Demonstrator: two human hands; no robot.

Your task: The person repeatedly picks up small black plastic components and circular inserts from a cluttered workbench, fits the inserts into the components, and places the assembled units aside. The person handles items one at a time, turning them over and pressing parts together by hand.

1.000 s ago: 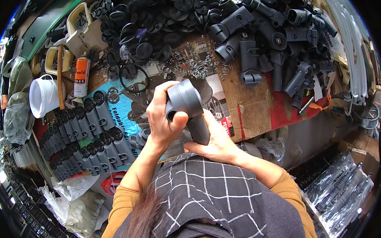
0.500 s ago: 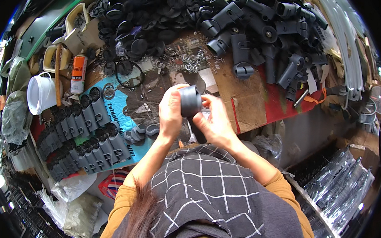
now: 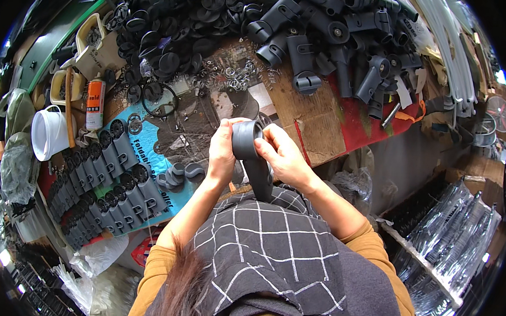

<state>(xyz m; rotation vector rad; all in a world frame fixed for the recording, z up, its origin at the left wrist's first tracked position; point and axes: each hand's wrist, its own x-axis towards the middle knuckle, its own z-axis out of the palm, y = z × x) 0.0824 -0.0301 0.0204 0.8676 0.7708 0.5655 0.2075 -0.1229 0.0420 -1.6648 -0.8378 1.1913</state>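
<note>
A dark grey plastic tube joint (image 3: 244, 141) with a wide round end is held between my hands above the near edge of the bench. Its narrower arm points down toward my apron. My left hand (image 3: 223, 153) is closed around the left side of the round end. At the right, my right hand (image 3: 287, 160) has its thumb and fingers pinched at the open rim; whether a small piece sits between them is hidden. Several similar joints (image 3: 302, 62) are heaped at the back right. Black round caps (image 3: 169, 63) form a pile at the back left.
Small metal rings (image 3: 234, 78) and springs lie scattered mid-bench. At left, grey parts (image 3: 104, 172) stand in rows on a blue sheet (image 3: 144, 140), near a spray can (image 3: 95, 103), a white bucket (image 3: 50, 134) and a hammer (image 3: 69, 109). Plastic-wrapped parts (image 3: 451, 239) fill a box at right.
The joint has turned so its round opening faces my right hand and its arm shows more. My right thumb and fingers have come onto the opening's rim. The view has shifted slightly.
</note>
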